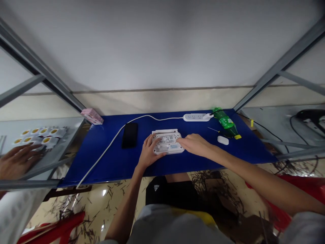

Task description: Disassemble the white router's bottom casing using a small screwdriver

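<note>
White router (167, 142) x1 | left hand (149, 150), right hand (194, 144) on it | black phone (129, 135) x1

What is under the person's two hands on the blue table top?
A white vented plastic device with labels lies under the left hand and right hand. Its part beneath the palms cannot be seen.

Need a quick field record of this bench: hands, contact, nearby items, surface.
left hand: fingers spread on white vented device
right hand: fingertips touching same device
device state: labelled vented face up
nearby: black smartphone; white power strip; green plastic bottle
surface: blue mat
other person: hand at far left, off the mat
</note>
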`<action>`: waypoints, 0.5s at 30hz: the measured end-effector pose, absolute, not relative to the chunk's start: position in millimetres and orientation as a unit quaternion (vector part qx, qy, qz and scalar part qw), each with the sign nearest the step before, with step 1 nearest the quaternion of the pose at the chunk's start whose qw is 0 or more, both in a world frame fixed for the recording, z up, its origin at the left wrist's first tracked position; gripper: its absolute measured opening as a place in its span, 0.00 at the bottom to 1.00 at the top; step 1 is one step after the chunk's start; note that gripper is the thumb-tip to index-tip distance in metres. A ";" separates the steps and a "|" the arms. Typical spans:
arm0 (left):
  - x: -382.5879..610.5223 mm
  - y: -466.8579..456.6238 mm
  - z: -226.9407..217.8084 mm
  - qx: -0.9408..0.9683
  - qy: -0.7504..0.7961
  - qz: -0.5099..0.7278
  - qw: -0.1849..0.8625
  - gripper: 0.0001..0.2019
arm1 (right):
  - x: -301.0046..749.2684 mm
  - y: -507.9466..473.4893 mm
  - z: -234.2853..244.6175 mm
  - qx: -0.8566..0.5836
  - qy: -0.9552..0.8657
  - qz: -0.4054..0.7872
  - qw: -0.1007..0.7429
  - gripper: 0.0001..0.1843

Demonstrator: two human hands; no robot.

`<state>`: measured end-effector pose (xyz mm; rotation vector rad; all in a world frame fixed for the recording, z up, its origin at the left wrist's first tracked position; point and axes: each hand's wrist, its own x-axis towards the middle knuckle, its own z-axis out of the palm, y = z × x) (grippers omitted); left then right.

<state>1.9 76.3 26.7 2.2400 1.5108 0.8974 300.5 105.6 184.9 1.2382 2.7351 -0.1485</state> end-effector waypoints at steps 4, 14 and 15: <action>1.1 78.2 24.2 0.775 0.522 0.319 0.156 0.40 | 301.5 103.0 190.1 0.368 0.925 -0.033 0.084 0.18; 1.4 76.5 29.5 0.779 0.527 0.305 0.149 0.41 | 295.7 104.9 189.3 0.417 0.903 -0.052 0.089 0.25; 1.6 76.2 30.1 0.779 0.527 0.303 0.150 0.41 | 294.8 103.8 189.3 0.427 0.898 -0.049 0.096 0.24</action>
